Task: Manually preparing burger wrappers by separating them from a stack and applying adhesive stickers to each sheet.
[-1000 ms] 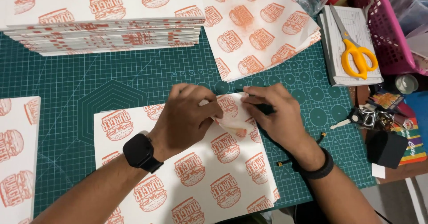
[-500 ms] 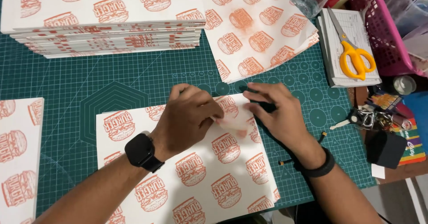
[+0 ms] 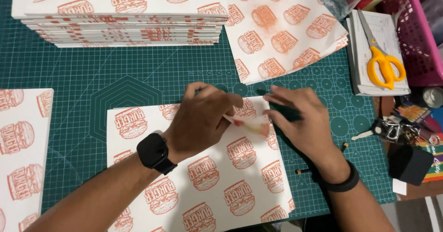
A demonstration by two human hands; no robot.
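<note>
I see the paper sheet (image 3: 203, 176) lying flat on the green cutting mat (image 3: 115, 79) that covers the desk, in the lower middle of the view. Its long axis runs away from me with a slight tilt, the far edge pointing up toward the stack of folded sheets (image 3: 124, 22). It is white, printed all over with orange burger pictures, and its top right corner is folded over into a small flap.

My left hand (image 3: 203, 119) lies palm down on the sheet's upper part, fingers curled and pressing on the flap; it pins the paper rather than clasping it. A black watch (image 3: 154, 152) sits on that wrist. My right hand (image 3: 300, 121) reaches in from the right at the sheet's top right edge, fingers stretched toward the flap, with something dark under the palm; I cannot tell whether its grip is closed on it.

Off to the right, yellow scissors (image 3: 383, 63) rest on a notepad (image 3: 374, 38).
</note>
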